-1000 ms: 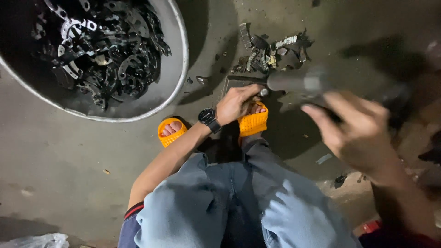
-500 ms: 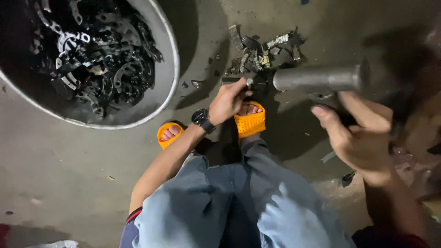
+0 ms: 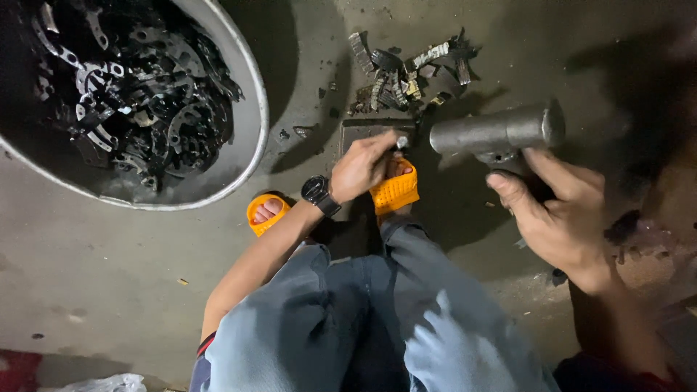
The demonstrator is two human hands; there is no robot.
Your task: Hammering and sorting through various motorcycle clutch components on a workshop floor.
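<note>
Hammer (image 3: 497,132) — heavy grey metal head, held at 2 o'clock in the right hand (image 3: 559,218), fingers curled round the handle below the head. Left hand (image 3: 367,165) near centre, fingertips pinched together on a small metal piece (image 3: 401,140) set on a dark flat block (image 3: 370,129) — just above an orange sandal (image 3: 396,190). Black watch (image 3: 319,193) on that wrist. Scrap pile (image 3: 406,72) at 12 o'clock, just beyond the block. Big round tub (image 3: 250,109) of dark metal parts at 10 o'clock. Second orange sandal (image 3: 265,213) left of centre.
</note>
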